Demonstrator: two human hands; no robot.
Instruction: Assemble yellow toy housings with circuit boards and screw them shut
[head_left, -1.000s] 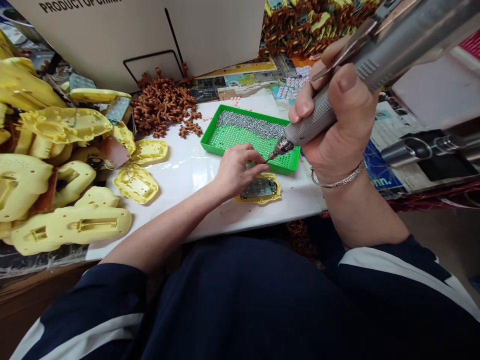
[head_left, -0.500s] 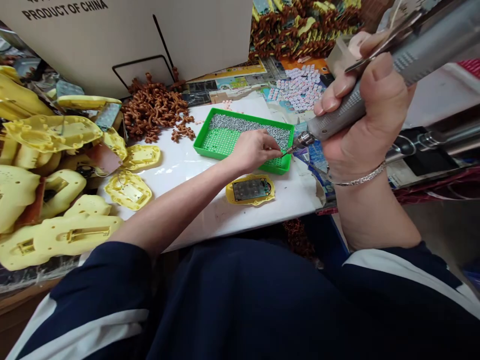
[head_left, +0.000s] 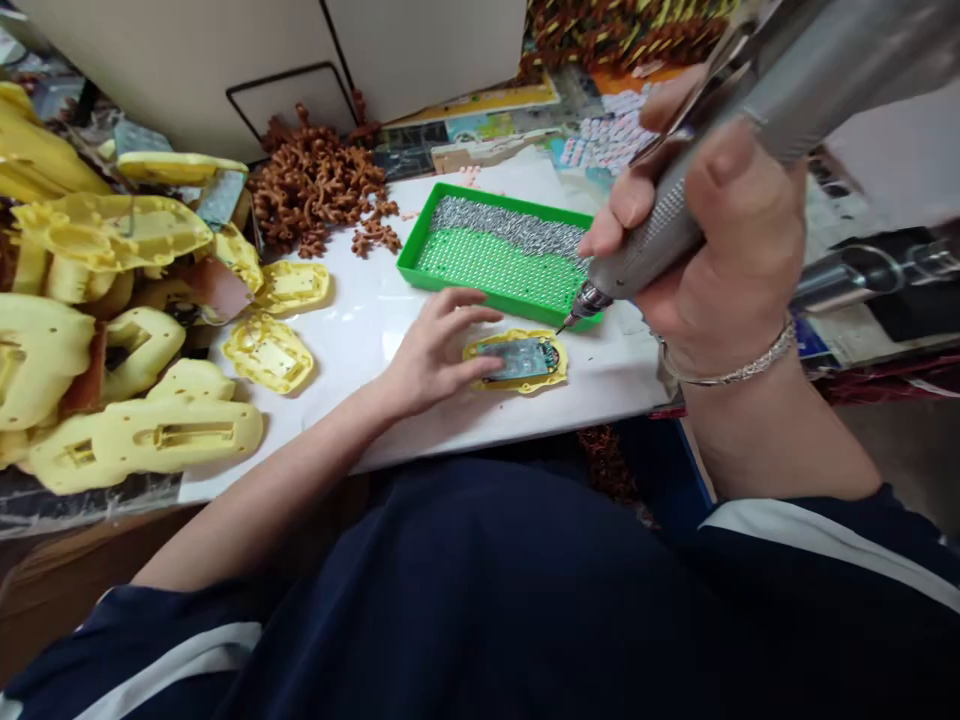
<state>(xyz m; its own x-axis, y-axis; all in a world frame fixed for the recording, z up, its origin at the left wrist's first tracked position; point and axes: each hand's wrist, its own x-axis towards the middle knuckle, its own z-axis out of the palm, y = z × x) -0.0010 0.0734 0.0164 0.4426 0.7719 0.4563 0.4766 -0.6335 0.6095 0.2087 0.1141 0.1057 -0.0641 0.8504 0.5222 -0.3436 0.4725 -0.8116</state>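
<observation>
My right hand point(head_left: 705, 240) is wrapped round a grey electric screwdriver point(head_left: 750, 120) whose bit points down at the right end of a small yellow plastic part point(head_left: 551, 365) with a circuit board in it. That part lies on the white board point(head_left: 360, 330). My left hand point(head_left: 435, 350) lies on the board with fingers spread, its fingertips pressing on the left side of the yellow part. Just behind stands a green tray point(head_left: 420, 262) with small screws heaped along its far side.
Large yellow plastic shells point(head_left: 112, 350) are piled at the left, with two small yellow parts point(head_left: 270, 350) beside them. A heap of brown plastic pieces point(head_left: 315, 190) lies by a white carton point(head_left: 262, 60). A metal tool point(head_left: 862, 270) lies at the right.
My left hand came back from the green tray and now presses flat on the yellow part. The screwdriver tip dropped from the tray's edge down to the part's right end.
</observation>
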